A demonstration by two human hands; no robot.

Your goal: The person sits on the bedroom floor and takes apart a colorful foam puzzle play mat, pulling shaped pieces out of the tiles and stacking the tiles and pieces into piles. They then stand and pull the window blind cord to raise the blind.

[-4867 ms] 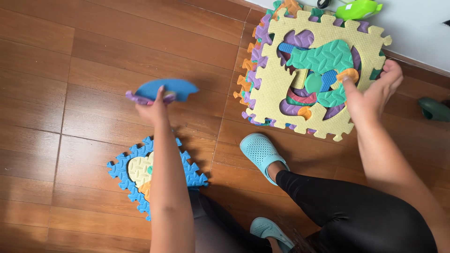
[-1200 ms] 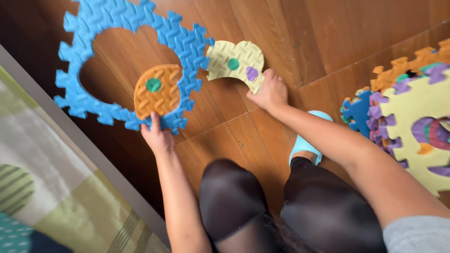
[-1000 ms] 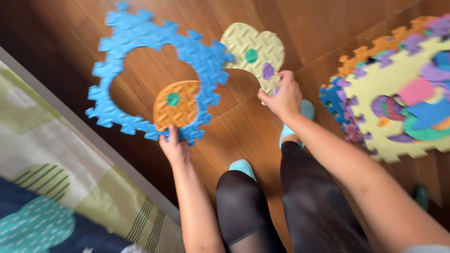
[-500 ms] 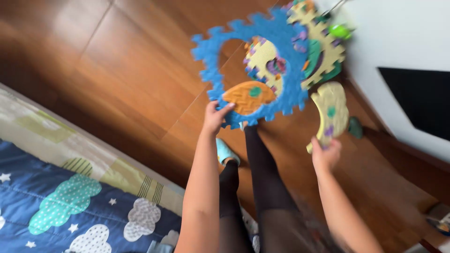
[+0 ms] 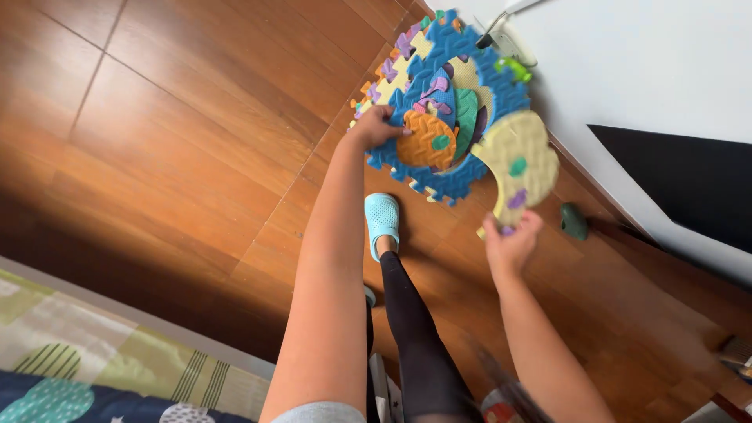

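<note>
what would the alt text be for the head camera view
Seen from above, a person's left hand holds a blue foam puzzle frame with an orange insert over a stack of foam mats, while the right hand holds a pale yellow foam piece. A light blue shoe stands on the wooden floor.

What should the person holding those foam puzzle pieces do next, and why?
Probably lower the blue frame in the left hand onto the stacked mats by the wall. It already hovers right above them, while the right hand holds the pale yellow piece off to the side.
</note>
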